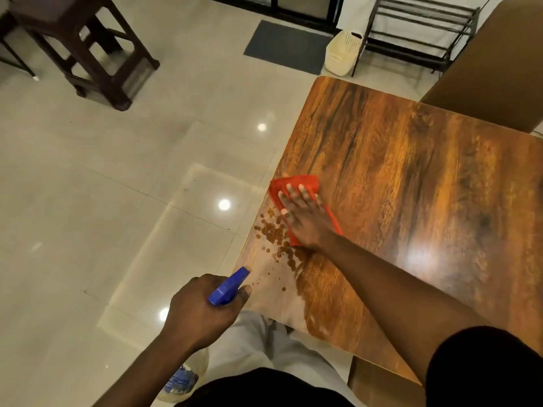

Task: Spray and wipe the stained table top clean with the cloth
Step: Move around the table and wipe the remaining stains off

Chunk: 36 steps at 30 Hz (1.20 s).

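Right hand (pixel 305 218) flat, fingers spread, pressing an orange-red cloth (pixel 296 186) onto the wooden table top (pixel 411 177), close to its left edge. Just beside the cloth, toward the near corner: a scatter of brown droplet stains (pixel 274 233), a few touching the cloth's lower edge. Left hand (pixel 199 312) wrapped tight around a spray bottle (pixel 229 287), blue trigger head poking forward over the table's near edge, pale bottle body showing below the wrist. Glossy tiled floor (pixel 117 186) off to the left, dark wooden stool (pixel 79 45) at far left, grey doormat (pixel 286 47) beyond.
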Motion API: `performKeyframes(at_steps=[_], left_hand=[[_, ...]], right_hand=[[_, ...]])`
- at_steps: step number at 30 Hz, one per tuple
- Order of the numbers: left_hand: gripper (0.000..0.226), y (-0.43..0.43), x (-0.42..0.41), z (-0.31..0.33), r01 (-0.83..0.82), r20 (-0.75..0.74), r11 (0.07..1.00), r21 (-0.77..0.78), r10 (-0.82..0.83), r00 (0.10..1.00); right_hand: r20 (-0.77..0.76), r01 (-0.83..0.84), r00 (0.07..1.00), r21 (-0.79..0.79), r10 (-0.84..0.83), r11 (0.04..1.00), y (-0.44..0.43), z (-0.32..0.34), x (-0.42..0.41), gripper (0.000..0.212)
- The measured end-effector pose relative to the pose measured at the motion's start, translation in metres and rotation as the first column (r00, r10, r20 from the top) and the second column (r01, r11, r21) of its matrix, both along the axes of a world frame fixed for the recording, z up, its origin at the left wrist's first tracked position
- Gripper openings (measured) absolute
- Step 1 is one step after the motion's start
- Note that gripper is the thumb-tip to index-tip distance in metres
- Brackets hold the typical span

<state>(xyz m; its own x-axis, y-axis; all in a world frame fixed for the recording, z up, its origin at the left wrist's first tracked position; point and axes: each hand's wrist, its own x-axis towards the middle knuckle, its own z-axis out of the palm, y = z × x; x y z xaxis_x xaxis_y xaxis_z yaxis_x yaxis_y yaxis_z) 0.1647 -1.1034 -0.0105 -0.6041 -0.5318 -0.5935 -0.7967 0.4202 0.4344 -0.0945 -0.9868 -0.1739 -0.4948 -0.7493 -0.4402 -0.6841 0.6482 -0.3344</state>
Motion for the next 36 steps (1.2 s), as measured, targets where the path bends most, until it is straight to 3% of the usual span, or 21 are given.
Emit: performKeyframes(at_steps=[4,8,11,14,20,26,28,30,32,36], left_hand=[[0.044,0.003,0.010,0.007,0.027,-0.005,1.000,-0.003,-0.027,1.000],[0.038,-0.001,0.010,0.012,0.040,-0.025,0.999,0.018,-0.039,0.999],[0.041,-0.006,0.009,0.013,0.071,-0.030,0.996,0.053,-0.070,0.997],[0.036,-0.010,0.011,0.008,0.111,-0.041,0.993,0.038,-0.109,0.993],[0.027,-0.026,0.021,-0.016,0.107,-0.064,0.994,0.031,-0.105,0.992],[0.044,-0.042,0.023,-0.030,0.132,-0.103,0.991,-0.004,-0.131,0.986],[0.038,-0.046,0.022,-0.031,0.160,-0.116,0.987,0.010,-0.158,0.981],[0.032,-0.051,0.021,-0.030,0.150,-0.152,0.988,0.042,-0.142,0.978],[0.042,-0.057,0.019,-0.030,0.129,-0.177,0.991,0.047,-0.119,0.977],[0.034,-0.074,0.018,-0.032,0.174,-0.181,0.984,0.027,-0.167,0.969]], right_hand=[[-0.023,-0.199,0.980,0.025,0.200,0.980,0.007,-0.007,0.081,0.064],[-0.009,-0.353,0.936,-0.047,0.353,0.935,0.054,-0.017,0.158,0.064],[-0.069,-0.334,0.942,-0.114,0.328,0.936,0.107,-0.022,0.188,0.063],[-0.157,-0.305,0.944,-0.069,0.292,0.950,0.153,-0.018,0.187,0.064],[-0.096,-0.029,0.995,0.064,0.036,0.997,0.189,-0.008,0.123,0.063],[-0.079,0.353,0.934,0.032,-0.349,0.935,0.113,-0.001,0.018,0.070],[-0.073,0.406,0.912,0.018,-0.404,0.914,0.069,-0.004,-0.016,0.067],[-0.070,0.405,0.913,0.020,-0.402,0.914,0.022,-0.005,-0.040,0.064],[-0.072,0.369,0.928,0.036,-0.366,0.929,-0.020,-0.008,-0.051,0.065],[-0.057,0.234,0.971,0.057,-0.231,0.971,-0.069,-0.007,-0.034,0.069]])
